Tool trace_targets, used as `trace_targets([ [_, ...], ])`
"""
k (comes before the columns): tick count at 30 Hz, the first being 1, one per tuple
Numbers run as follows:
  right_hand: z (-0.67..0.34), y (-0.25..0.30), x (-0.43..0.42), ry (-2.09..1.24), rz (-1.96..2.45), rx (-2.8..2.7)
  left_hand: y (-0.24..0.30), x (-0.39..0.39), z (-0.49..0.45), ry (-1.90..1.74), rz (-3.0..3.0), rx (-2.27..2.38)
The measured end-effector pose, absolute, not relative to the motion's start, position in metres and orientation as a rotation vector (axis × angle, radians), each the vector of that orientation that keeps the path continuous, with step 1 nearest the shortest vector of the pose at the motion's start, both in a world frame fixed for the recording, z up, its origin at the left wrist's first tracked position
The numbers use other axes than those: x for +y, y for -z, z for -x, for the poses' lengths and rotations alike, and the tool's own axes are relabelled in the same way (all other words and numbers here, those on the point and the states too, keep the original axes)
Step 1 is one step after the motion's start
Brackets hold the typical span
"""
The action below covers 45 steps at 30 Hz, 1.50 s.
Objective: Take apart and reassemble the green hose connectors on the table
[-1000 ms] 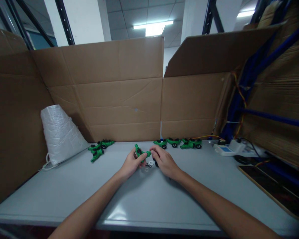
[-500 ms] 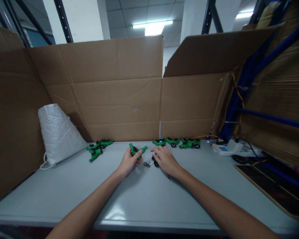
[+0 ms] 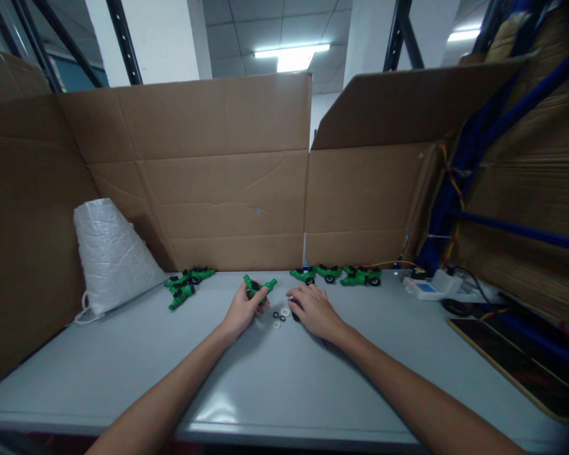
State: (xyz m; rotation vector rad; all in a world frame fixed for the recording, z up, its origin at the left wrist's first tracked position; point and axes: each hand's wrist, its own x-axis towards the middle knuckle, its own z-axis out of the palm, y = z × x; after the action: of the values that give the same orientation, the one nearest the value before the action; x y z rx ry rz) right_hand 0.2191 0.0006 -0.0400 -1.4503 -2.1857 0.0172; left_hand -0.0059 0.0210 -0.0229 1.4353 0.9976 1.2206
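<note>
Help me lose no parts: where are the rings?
In the head view, near the middle, the black and white rings lie on the table between the left hand and right hand.

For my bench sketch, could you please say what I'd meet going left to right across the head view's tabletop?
White wrapped bundle, green pieces, left hand holding another green piece, small rings, right hand, white power strip, dark panel.

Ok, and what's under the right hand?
Part of a small black piece shows at the edge of the right hand. The hand covers the rest, so I can't tell what else is beneath.
</note>
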Motion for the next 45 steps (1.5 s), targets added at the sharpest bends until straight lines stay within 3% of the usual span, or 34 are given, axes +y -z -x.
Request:
trace_targets([
  [45, -0.2204, 0.0373, 0.0076, -0.182, 1.28, -2.006, 0.0213, 0.0186, 0.0077, -1.158, -1.483, 1.0],
])
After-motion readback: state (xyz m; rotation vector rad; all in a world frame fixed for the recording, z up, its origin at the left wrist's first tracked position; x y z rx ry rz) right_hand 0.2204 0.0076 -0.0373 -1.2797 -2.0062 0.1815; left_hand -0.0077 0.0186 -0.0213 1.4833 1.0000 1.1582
